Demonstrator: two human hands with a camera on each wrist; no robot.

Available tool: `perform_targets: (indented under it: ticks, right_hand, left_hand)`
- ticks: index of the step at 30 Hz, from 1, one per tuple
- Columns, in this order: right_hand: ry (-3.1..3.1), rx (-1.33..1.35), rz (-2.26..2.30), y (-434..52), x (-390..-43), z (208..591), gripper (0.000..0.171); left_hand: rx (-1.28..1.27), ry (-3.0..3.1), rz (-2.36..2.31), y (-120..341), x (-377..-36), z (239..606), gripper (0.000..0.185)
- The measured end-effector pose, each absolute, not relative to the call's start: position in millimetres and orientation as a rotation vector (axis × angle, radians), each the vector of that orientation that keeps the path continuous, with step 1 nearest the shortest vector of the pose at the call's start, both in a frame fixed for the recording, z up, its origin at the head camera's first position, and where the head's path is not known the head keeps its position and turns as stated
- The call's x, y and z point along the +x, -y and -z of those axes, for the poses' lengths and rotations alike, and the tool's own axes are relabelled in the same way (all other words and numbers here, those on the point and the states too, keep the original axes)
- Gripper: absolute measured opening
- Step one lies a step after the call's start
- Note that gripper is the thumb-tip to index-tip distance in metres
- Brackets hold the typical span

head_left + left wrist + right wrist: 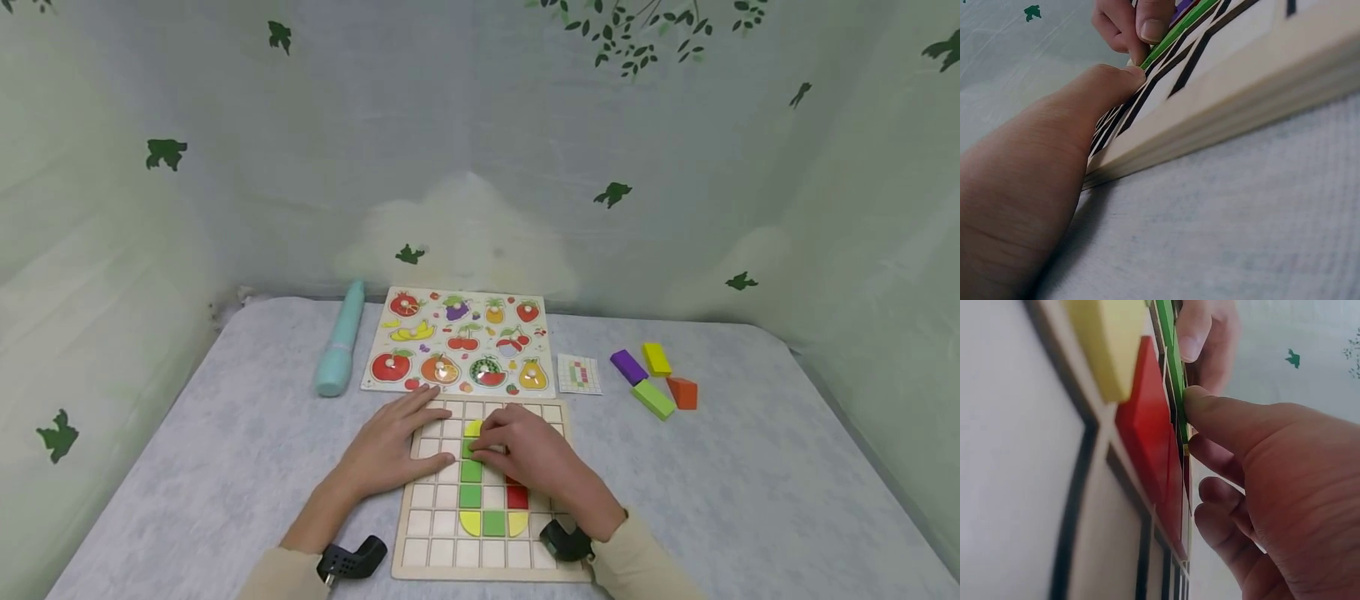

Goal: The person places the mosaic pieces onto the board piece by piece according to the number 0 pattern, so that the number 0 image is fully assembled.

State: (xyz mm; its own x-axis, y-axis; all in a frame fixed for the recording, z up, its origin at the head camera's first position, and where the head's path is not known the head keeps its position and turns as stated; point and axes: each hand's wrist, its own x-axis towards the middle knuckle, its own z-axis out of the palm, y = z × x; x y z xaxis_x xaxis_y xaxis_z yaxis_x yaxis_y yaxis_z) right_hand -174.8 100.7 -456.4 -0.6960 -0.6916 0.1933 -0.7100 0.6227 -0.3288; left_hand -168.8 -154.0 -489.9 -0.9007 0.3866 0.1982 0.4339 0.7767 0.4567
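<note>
Fingertips of the right hand (536,454) are pressing on a green tile (470,449) near the middle of the wooden grid board (442,550), second row or so from the board's far edge, right under a yellow rounded piece (472,428). From the right wrist view the thumb looks like it's pinching that tile's edge, so I'd call it a light pinch rather than a full grab. The left hand (390,450) lies flat with straight fingers over the board's left edge, holding nothing, just steadying.

Tip, as I judge it: keep that left palm down so the board doesn't skate on the grey cloth, and slide the tile square to the cell lines before pushing it flat, otherwise a corner rides up on the rim. Below it two more green tiles (470,484) already sit in the same column, so line it up with those.

Spare blocks (652,398) wait near the table's right edge, well apart; the fruit puzzle (461,342) sits just beyond the board.
</note>
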Motion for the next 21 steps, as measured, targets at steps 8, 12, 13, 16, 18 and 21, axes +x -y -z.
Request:
perform_targets:
  ticks: [8, 12, 13, 16, 18, 21]
  right_hand:
    - [2.872, 1.17, -0.605, -101, -171, 451, 0.022]
    - [2.923, 1.036, -0.688, -118, -166, 444, 0.023]
    - [2.916, 0.994, -0.706, -124, -165, 443, 0.021]
    - [2.874, 0.861, -0.723, -147, -160, 440, 0.02]
    - [2.851, 0.768, -0.715, -163, -156, 440, 0.022]
    - [2.84, 0.653, -0.67, -186, -152, 441, 0.028]
  left_hand:
    - [-0.667, 2.845, 0.781, 159, -170, 492, 0.063]
    - [-0.669, 2.835, 0.785, 158, -172, 494, 0.063]
    - [-0.672, 2.832, 0.783, 157, -173, 494, 0.063]
    - [-0.677, 2.828, 0.774, 156, -175, 494, 0.063]
    - [-0.68, 2.829, 0.772, 155, -175, 494, 0.064]
    - [-0.681, 2.831, 0.763, 155, -175, 494, 0.065]
